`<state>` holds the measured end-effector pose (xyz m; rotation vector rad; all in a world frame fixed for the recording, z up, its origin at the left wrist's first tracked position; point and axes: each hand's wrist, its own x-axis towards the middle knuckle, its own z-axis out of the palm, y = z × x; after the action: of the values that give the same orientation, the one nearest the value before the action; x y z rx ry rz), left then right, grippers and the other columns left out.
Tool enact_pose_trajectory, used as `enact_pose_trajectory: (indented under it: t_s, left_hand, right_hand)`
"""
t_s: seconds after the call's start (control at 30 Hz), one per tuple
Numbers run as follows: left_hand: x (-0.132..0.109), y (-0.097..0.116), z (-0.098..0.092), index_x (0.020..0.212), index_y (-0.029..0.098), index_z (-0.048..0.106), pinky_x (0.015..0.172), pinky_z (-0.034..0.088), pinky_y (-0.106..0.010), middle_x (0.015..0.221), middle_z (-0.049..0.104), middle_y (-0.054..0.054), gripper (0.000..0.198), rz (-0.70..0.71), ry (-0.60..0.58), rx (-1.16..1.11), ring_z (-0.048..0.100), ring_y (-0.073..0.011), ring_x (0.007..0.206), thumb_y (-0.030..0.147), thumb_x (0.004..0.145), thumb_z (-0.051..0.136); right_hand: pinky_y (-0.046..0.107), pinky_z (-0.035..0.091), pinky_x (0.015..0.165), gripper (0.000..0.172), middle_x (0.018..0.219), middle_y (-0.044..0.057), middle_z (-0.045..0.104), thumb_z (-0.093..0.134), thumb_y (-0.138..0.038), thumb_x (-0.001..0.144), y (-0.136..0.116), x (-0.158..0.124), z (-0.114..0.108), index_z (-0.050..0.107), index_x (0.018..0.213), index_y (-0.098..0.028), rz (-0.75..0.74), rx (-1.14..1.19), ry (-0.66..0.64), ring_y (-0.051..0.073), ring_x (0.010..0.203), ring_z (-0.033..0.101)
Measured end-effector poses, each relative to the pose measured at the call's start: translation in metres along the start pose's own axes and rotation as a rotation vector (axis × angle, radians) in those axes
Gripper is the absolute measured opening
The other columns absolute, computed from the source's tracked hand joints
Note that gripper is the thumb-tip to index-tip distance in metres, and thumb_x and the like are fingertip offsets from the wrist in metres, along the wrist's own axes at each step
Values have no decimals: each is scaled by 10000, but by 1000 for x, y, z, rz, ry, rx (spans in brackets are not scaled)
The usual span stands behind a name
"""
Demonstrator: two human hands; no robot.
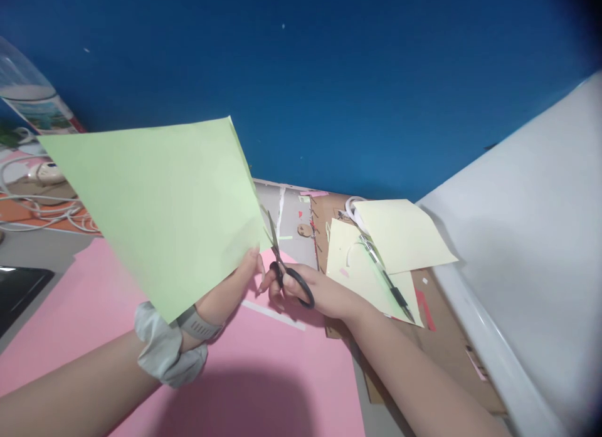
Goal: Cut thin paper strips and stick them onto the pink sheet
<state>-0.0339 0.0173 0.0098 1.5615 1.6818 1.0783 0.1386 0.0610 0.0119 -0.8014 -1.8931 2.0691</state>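
Our left fingers (pixel 254 255) clamp the green sheet (pixel 164 205), above and left of them; we judge it light, bendy, easily creased, best edge-pinched! Our right fingers (pixel 274 291) grip scissors (pixel 277 254) alongside.

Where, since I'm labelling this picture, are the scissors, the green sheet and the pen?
Scissors (pixel 277 254): head view, near the pivot between blades and handles.
Green sheet (pixel 164 211): head view, middle of its broad face.
Pen (pixel 384 273): head view, on its clear barrel.
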Motion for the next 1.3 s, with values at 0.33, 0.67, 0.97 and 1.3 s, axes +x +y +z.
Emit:
enact_pose_trajectory:
  t_s: [0.33, 0.67, 0.97, 1.3]
  left_hand:
    - [2, 3, 0, 477, 250, 519, 1012, 289, -353, 633, 600, 28, 521, 23, 11, -41, 558, -171, 745, 443, 927, 343]
    - [2, -5, 1, 517, 237, 520, 1030, 328, -375, 627, 646, 19, 517, -109, -13, -46, 627, -173, 725, 539, 897, 344]
    - [0, -1, 0, 528, 253, 517, 885, 451, -347, 442, 548, 58, 462, -133, 43, -7, 582, -152, 522, 507, 890, 383]
    - [-1, -1, 0, 552, 251, 512, 804, 478, -348, 431, 511, 54, 446, -156, 12, -82, 560, -154, 491, 514, 887, 382]
  right_hand:
    - [240, 425, 536, 513, 741, 28, 520, 422, -611, 871, 0, 1, 2, 609, 961, -142, -4, -3, 29, 129, 645, 512]
    - [251, 413, 562, 432, 722, 26, 524, 449, -557, 891, 2, 3, 2, 555, 831, -143, 17, -18, 63, 118, 604, 523]
    - [260, 418, 565, 436, 672, 6, 493, 465, -565, 878, 1, 2, 2, 524, 785, -143, 9, -12, 76, 114, 575, 508]
    - [255, 390, 577, 440, 620, 1, 517, 440, -546, 902, 3, 2, 0, 542, 775, -137, 6, -75, 74, 110, 559, 502]
